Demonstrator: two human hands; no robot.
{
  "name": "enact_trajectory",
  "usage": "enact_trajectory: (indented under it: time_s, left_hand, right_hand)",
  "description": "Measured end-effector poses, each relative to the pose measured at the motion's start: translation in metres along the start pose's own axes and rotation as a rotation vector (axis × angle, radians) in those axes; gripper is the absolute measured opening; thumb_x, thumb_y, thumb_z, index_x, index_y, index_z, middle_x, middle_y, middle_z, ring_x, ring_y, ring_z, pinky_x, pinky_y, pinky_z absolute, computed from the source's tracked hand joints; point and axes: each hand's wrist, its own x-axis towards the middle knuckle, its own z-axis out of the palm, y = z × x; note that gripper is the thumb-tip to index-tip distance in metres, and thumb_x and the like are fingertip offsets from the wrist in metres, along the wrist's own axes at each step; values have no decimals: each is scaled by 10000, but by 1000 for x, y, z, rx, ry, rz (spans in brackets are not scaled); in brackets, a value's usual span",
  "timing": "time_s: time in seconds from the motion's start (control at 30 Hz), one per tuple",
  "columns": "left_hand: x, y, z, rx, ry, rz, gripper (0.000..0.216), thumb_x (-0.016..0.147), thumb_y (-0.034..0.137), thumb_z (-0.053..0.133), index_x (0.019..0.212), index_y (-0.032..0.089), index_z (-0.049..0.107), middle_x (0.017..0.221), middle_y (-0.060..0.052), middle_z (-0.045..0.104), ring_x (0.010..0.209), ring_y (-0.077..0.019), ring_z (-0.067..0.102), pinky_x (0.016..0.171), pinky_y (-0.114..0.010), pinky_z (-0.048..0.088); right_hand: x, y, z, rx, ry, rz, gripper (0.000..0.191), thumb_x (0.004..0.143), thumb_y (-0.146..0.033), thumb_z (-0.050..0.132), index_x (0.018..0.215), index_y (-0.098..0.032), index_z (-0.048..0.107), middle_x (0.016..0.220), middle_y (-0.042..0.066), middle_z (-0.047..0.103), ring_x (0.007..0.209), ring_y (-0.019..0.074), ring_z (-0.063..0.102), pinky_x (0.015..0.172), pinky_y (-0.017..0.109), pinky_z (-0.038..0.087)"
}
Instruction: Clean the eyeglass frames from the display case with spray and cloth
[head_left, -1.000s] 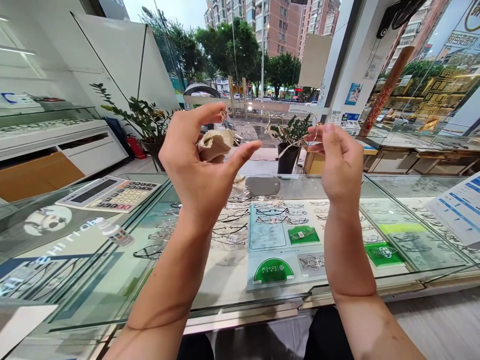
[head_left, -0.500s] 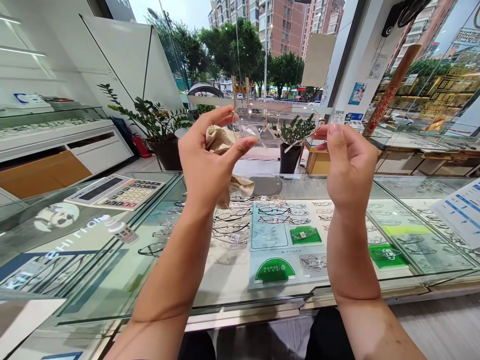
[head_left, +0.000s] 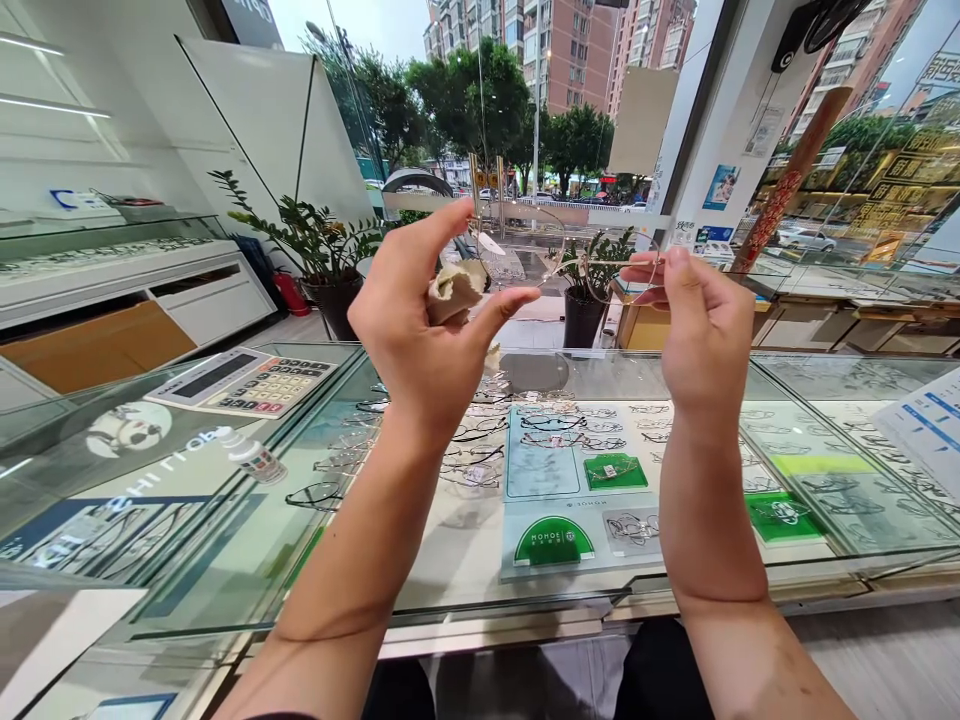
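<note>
I hold a pair of thin-rimmed glasses (head_left: 555,250) up at eye level above a glass display counter (head_left: 465,560). My left hand (head_left: 424,320) pinches the left end of the frame between forefinger and thumb, with a crumpled beige cloth (head_left: 454,290) tucked in the palm. My right hand (head_left: 697,330) pinches the right end of the frame, fingers curled. The lenses are clear and the street shows through them.
Rows of spectacle frames and green brand cards (head_left: 551,540) lie under the counter glass. A calculator (head_left: 240,380) and a small bottle (head_left: 255,460) sit on the counter at left. Potted plants (head_left: 315,250) stand behind, a leaflet (head_left: 930,425) lies at right.
Both hands stayed raised with the glasses; the left fingers reopened and re-pinched around the frame end, and the cloth bunched tighter into the palm. The view drifted slightly.
</note>
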Motion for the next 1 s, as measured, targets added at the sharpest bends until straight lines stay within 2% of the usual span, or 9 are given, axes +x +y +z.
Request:
enact_trajectory:
  time_s: [0.13, 0.23, 0.37, 0.57, 0.7, 0.87, 1.0]
  left_hand:
    - [-1, 7, -3, -14, -10, -50, 751, 828, 782, 842, 1426, 360, 675, 1449, -46, 723, 1452, -419, 579, 899, -584, 613]
    - [-1, 8, -3, -9, -22, -104, 741, 803, 769, 870, 1430, 418, 688, 1433, -46, 741, 1409, -405, 628, 825, -571, 642]
    - [0, 9, -2, 45, -26, -73, 707, 840, 767, 832, 1457, 465, 667, 1402, -36, 763, 1362, -377, 680, 765, -533, 659]
    - [-1, 11, -3, 108, -34, -42, 717, 862, 782, 801, 1483, 455, 653, 1484, -25, 725, 1343, -365, 696, 758, -507, 668]
    - [-2, 9, -1, -69, -70, -61, 747, 820, 714, 885, 1484, 457, 658, 1468, -30, 737, 1306, -372, 714, 773, -494, 669]
    - [3, 9, 4, -155, 38, -72, 673, 754, 704, 944, 1315, 391, 744, 1304, -35, 798, 1335, -329, 700, 768, -407, 646]
    - [7, 9, 5, -158, 37, -36, 626, 755, 718, 942, 1230, 362, 743, 1183, -14, 827, 1189, -281, 763, 806, -396, 652]
  right_hand:
    - [1, -8, 1, 52, 4, 17, 546, 1104, -709, 451, 1171, -305, 811, 1142, 85, 822, 1141, 303, 803, 948, 540, 690]
    - [2, -13, 2, 150, 5, 45, 459, 1106, -625, 524, 1102, -274, 819, 1073, 78, 824, 1088, 294, 820, 929, 519, 692]
    - [2, -14, 2, 261, 5, 77, 364, 1083, -553, 606, 1072, -264, 828, 1076, 65, 826, 1031, 281, 829, 918, 502, 693]
    - [4, -11, -1, 266, -60, 143, 534, 1042, -750, 564, 1098, -289, 827, 1118, 81, 836, 1069, 304, 822, 929, 507, 696]
    - [5, -4, -3, 249, -118, 79, 617, 1047, -812, 490, 1182, -308, 819, 1159, 81, 827, 1125, 316, 817, 936, 501, 689]
    - [5, 5, -4, 191, -171, -14, 640, 1077, -807, 412, 1308, -345, 791, 1254, 62, 806, 1267, 336, 772, 1012, 489, 666]
    - [5, 15, -5, 155, -183, -84, 643, 1091, -792, 382, 1373, -355, 760, 1332, 63, 786, 1311, 349, 750, 1029, 502, 669]
